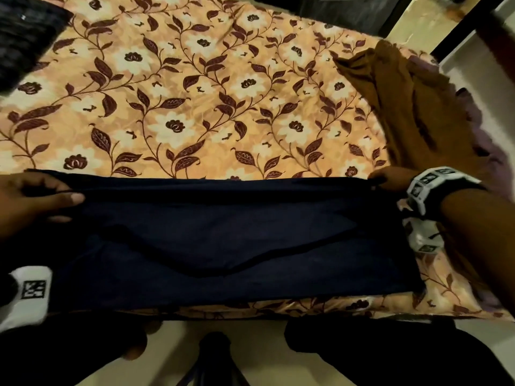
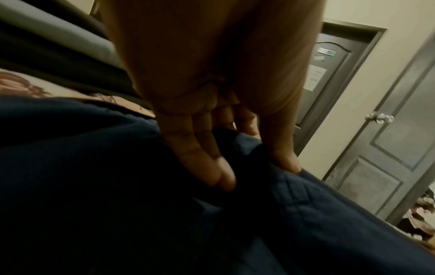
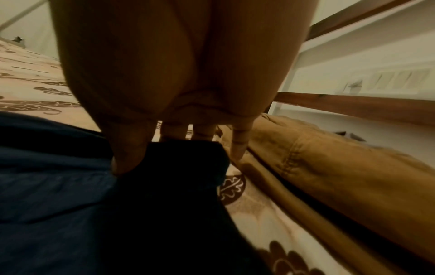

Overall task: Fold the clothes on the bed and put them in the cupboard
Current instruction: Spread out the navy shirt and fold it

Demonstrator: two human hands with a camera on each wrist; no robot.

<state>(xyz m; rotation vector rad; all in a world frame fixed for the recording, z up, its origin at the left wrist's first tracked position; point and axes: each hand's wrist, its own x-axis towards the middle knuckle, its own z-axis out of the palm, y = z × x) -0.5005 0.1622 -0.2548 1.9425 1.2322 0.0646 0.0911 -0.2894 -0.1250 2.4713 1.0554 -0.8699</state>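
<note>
Floral bed (image 1: pixel 195 107), lower frame: left hand (image 1: pixel 30 201) & right hand (image 1: pixel 390 181) each pinch navy garment (image 1: pixel 223 240) far-edge corners; uneven pull could skew fold.

i wear a white band (image 1: pixel 429 188) on my right wrist. it has little black and white square marks on it. a white block (image 1: pixel 26 293) sits on my left wrist with a black and white square mark too. my arms are bare, no sleeves. my legs (image 1: pixel 376 358) are in dark trousers.
</note>
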